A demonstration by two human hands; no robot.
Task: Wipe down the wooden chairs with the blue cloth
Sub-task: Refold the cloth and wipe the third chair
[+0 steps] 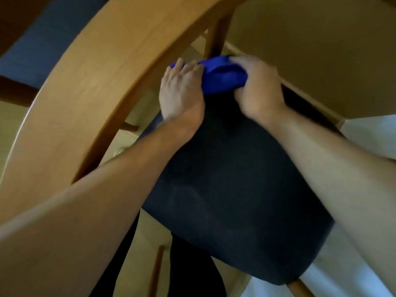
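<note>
Cloth (222,75): bunched at seat's (235,189) far edge, below chair back (85,88), long axis left-right | Left hand (182,93): fingers laid over its left end | Right hand (256,86): clenched round right end | Both equally near; rear post (216,37) just beyond.

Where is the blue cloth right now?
In the head view the blue cloth sits upper centre, bunched at the far edge of the chair's dark seat cushion, held between the left hand and right hand, below the curved wooden backrest.

The bunched blue cloth (222,76) lies at the back of the wooden chair's (102,86) dark seat.
</note>
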